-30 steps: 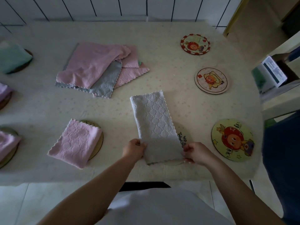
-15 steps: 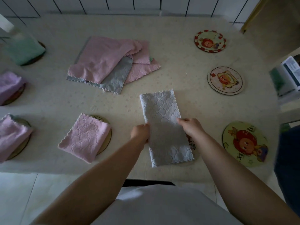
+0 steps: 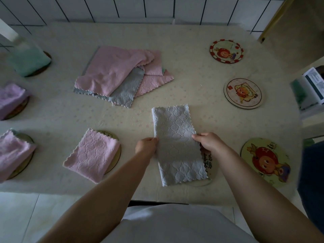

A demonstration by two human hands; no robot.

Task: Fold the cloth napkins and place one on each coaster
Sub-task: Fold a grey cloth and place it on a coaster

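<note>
Where the grey napkin [image 3: 177,146] leaves the coaster [image 3: 209,163] uncovered, "we are" shows.

Dim, flat indoor light leaves the table [image 3: 175,37] muted and shadows soft. Wide-angle distortion bows the tiled wall [image 3: 122,7] and frame edges, where the far left and right corners blur.

A dimly lit room with a covered table set against a tiled wall.

The table [image 3: 184,37] is draped in a pale cream cloth printed with small flowers. Behind it, a white tiled wall [image 3: 157,7] with dark grout lines is seen. Pale floor tiles [image 3: 19,214] are shown below the near edge, and a yellowish frame [image 3: 273,16] is glimpsed at the upper right.
</note>
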